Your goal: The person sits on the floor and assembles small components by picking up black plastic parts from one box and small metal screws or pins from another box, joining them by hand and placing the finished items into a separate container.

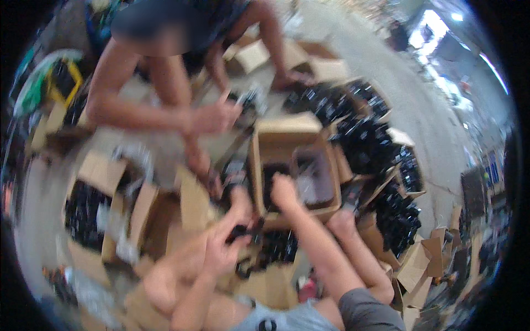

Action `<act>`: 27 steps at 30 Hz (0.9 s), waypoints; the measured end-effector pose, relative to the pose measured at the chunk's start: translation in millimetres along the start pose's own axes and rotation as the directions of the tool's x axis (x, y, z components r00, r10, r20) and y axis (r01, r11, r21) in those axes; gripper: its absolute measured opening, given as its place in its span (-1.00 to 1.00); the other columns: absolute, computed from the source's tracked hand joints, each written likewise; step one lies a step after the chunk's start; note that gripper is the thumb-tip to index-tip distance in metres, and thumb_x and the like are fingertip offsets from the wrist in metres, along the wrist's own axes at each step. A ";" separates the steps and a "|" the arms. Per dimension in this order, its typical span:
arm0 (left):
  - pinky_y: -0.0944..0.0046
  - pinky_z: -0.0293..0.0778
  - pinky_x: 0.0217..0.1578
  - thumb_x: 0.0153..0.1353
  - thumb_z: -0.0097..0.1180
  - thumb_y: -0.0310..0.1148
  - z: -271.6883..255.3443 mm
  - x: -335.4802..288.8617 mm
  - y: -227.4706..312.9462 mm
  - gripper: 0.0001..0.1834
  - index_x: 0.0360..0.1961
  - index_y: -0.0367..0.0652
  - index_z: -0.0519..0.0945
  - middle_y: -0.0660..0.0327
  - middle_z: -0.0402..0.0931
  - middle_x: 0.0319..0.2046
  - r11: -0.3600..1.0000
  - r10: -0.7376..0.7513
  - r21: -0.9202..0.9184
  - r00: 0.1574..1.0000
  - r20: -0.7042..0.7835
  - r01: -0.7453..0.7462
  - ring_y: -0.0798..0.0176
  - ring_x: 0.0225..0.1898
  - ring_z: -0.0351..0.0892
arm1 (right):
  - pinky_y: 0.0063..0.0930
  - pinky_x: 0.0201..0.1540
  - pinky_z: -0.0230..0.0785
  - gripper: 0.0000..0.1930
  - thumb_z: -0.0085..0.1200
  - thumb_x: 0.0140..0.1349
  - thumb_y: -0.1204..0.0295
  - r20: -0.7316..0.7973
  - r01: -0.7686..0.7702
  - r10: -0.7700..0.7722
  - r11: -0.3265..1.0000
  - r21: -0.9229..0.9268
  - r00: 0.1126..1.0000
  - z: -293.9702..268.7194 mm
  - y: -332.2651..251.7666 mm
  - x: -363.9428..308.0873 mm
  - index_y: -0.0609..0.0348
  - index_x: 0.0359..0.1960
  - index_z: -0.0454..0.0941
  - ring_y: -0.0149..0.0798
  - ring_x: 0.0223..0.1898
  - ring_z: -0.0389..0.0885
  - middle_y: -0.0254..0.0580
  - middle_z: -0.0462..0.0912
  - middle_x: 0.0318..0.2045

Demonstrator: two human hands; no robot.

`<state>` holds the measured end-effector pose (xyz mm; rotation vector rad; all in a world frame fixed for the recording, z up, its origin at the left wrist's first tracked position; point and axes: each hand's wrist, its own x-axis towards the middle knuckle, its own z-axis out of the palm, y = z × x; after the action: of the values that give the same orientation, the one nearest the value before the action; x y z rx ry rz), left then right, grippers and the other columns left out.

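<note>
A right hand (284, 191) inside an open carton (280, 141), boxes of black pieces on both sides

Nearest, the seated person's pale grey shorts (287, 318) lie at the near edge, with a dark grey sleeve (369, 312) to their right; the left hand (222, 252) is raised over the left leg, thumb and fingers partly spread and curved beside a small black piece (237, 234); blur makes it impossible to tell whether that piece is gripped; between the legs, just near of the carton, lie more glossy black pieces (279, 246).

A little farther, between the person's feet, stands the carton, upright with its top open; the right hand reaches into its left part, fingers curled in over dark contents, and what they have hold of, if anything, cannot be told; a clear plastic bag (316, 179) fills the carton's right part.

To the left stand an opened brown box (144, 212) and, beyond it, another box (102, 170) with black contents; to the right, a large heap of shiny black pieces (367, 144) rises among more boxes.

On the far left a co-worker bends forward; one hand (218, 117) is closed, its contents blurred; the other hand (292, 80) is low by the heap, near open cardboard flaps (329, 70).
</note>
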<state>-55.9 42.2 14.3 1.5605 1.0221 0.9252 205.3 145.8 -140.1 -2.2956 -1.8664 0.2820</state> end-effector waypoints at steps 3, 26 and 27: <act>0.31 0.48 0.00 0.11 0.22 -0.63 -0.2 -5.3 -0.4 -0.66 -0.04 -0.32 0.59 0.14 0.66 -0.20 0.991 -0.071 -0.118 0.997 -0.021 0.068 0.30 -0.11 0.61 | -0.02 -0.04 0.53 -0.79 0.15 0.06 0.54 0.037 -0.129 0.125 0.985 0.114 0.991 7.1 -14.9 3.0 0.22 -0.23 0.53 0.14 -0.11 0.65 0.10 0.65 -0.23; 0.35 0.46 0.02 0.27 0.23 -0.48 48.1 -19.1 -34.2 -0.68 0.03 -0.34 0.55 0.22 0.60 -0.12 0.903 -0.064 -0.412 0.986 0.156 0.123 0.36 -0.08 0.56 | -0.39 -0.17 0.49 -0.78 0.15 0.34 0.37 -0.109 0.081 0.035 0.464 0.882 0.993 -124.1 -54.0 -195.2 0.26 -0.11 0.65 -0.22 -0.26 0.68 -0.09 0.70 -0.27; 0.36 0.46 0.02 0.27 0.23 -0.48 49.0 -21.2 -34.6 -0.68 0.02 -0.34 0.55 0.22 0.60 -0.12 0.909 -0.061 -0.397 0.984 0.168 0.124 0.36 -0.08 0.56 | -0.35 -0.15 0.50 -0.77 0.15 0.33 0.37 -0.052 0.024 0.048 0.462 0.887 0.998 -125.2 -51.8 -199.8 0.27 -0.10 0.65 -0.15 -0.22 0.69 -0.05 0.70 -0.25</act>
<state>-23.6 10.8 -30.6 1.2001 0.7315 0.8729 147.9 -40.8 1.8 -1.5069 -1.1579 0.9206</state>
